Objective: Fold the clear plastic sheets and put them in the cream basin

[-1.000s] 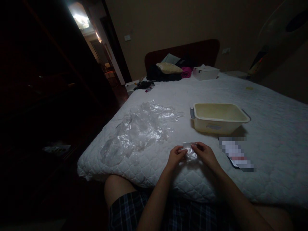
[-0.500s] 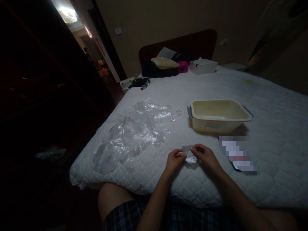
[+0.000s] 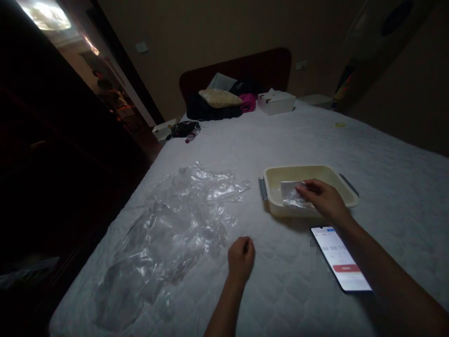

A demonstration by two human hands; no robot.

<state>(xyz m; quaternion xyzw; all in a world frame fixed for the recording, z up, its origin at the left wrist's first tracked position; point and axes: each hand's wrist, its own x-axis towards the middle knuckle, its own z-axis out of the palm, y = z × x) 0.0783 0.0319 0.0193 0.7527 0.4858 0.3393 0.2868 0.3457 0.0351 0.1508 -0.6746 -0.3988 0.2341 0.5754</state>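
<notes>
While the right hand [image 3: 324,201] extends over the basin [image 3: 280,211], its thumb and fingers grip the right edge of a small clear plastic bag [image 3: 293,193]. The bag presents a straight upper edge and a wrinkled lower portion. It overlaps the basin opening and near rim in this view; whether it contacts the rim cannot be determined.

The left hand [image 3: 241,257] is positioned lower and to the left, at the mattress cover [image 3: 277,285]. Its fingers are curled closed, and whether anything is enclosed cannot be determined. It is nearest to the crumpled clear plastic [image 3: 175,229], which is spread over the mattress cover to its left.

Status, judged by position: the small bag has been separated from the spread plastic and brought to the basin, but is not yet released. The spread plastic lies outside the basin and appears to be the portion left to handle. The number of separate pieces in it cannot be counted, and the basin floor is partly hidden by the hand and bag.

Adjacent items: a smartphone [image 3: 343,264] with a lit timer display lies beneath the right forearm in view, near the basin.
</notes>
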